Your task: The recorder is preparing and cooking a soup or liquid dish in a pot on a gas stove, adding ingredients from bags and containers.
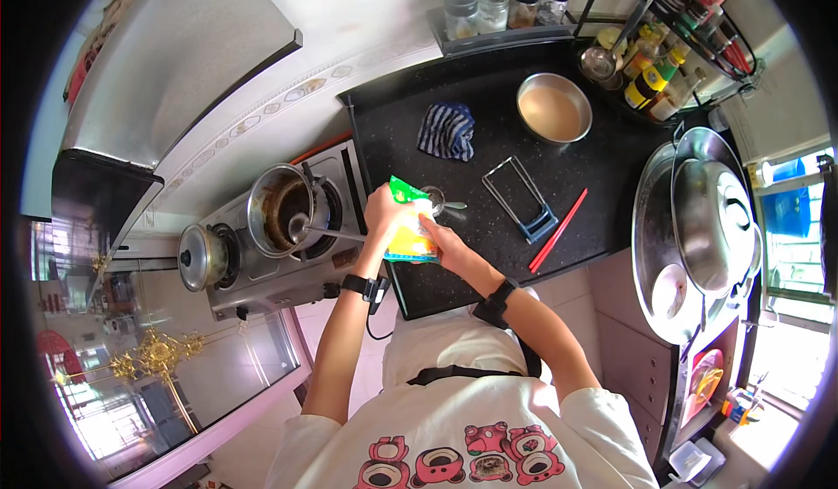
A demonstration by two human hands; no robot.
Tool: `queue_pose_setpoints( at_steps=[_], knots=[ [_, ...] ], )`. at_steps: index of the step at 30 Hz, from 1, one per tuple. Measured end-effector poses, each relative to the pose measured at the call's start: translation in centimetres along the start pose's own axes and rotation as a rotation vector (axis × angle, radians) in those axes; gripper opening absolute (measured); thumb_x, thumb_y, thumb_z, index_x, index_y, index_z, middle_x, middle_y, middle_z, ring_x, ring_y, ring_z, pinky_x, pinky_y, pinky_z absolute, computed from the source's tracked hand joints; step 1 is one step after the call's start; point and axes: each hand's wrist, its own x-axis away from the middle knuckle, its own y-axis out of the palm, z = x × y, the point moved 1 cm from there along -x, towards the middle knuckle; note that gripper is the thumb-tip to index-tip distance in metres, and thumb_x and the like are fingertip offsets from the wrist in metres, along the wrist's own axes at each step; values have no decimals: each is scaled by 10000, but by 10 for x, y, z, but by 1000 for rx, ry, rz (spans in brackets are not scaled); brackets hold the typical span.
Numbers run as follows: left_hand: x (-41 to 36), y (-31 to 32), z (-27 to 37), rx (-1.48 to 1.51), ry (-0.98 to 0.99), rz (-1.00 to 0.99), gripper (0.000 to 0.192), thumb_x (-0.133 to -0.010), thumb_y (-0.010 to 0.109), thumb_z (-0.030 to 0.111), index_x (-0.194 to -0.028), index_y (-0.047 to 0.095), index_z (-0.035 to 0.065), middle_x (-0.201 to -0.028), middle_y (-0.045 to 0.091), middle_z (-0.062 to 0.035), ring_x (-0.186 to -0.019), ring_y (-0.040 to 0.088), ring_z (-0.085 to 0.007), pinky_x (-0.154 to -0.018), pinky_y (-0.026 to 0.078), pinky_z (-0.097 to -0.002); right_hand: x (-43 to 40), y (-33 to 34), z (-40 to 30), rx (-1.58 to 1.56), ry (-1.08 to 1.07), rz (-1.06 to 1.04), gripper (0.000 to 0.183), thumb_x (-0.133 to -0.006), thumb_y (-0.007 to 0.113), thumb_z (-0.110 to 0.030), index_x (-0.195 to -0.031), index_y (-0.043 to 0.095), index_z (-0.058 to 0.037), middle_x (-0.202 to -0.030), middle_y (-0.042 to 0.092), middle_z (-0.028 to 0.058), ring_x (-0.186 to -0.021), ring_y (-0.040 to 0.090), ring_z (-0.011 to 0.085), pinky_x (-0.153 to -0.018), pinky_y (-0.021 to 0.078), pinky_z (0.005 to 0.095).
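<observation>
Both hands hold a green, yellow and orange plastic packet (411, 230) over the left edge of the black countertop. My left hand (386, 211) grips its left side, and my right hand (445, 240) has its right side. A small glass bowl (433, 196) with a spoon (455, 206) is partly hidden behind the packet. To the left, a metal pot (281, 209) with dark brown contents sits at the gas stove, and a ladle (299, 227) rests in it. The ladle's handle runs towards my left hand; whether they touch, I cannot tell.
On the countertop (406, 293) lie a striped cloth (447, 131), a metal rack with blue grips (520, 198) and red chopsticks (558, 230). A steel bowl of pale brown liquid (554, 108) stands farther back. A lidded pot (196, 258) occupies the far burner; large metal pans (710, 214) are at right.
</observation>
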Motion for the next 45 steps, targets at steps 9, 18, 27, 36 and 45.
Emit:
queue_pose_setpoints(
  at_steps=[9, 18, 27, 36, 45],
  knots=[
    [-1, 1, 22, -155, 19, 16, 392, -587, 743, 237, -883, 570, 47, -874, 648, -157, -848, 628, -332, -722, 506, -408, -4, 4, -7, -9, -18, 165, 301, -850, 607, -250, -977, 600, 22, -922, 654, 91, -770, 638, 179, -687, 504, 306],
    [2, -2, 24, -195, 23, 59, 397, -608, 739, 235, -910, 563, 47, -885, 649, -153, -857, 628, -331, -726, 501, -405, 0, 7, -15, 50, -20, 128, 357, -847, 624, -277, -966, 607, 59, -914, 658, 108, -769, 643, 175, -708, 505, 289],
    [19, -8, -22, 185, 158, 102, 309, -757, 689, 293, -895, 612, 27, -780, 656, -104, -694, 636, -172, -635, 484, -297, 10, -5, -3, 221, -92, -86, 484, -797, 690, -327, -1039, 580, 78, -978, 641, 81, -831, 620, 150, -741, 497, 276],
    [56, -13, -52, 521, 109, -101, 319, -932, 502, 263, -971, 610, -34, -792, 634, -29, -715, 562, -64, -605, 454, -218, 10, -34, -11, 936, -370, -14, 397, -748, 733, -330, -944, 656, 6, -924, 665, 79, -797, 622, 129, -690, 487, 277],
    [83, -19, -44, 384, 362, 55, 159, -834, 616, 74, -960, 654, -14, -823, 682, -99, -723, 618, -88, -670, 491, -235, 55, -15, -31, 1514, -753, 204, 305, -684, 729, -298, -867, 673, -60, -801, 603, 139, -735, 608, 322, -664, 484, 407]
  ],
)
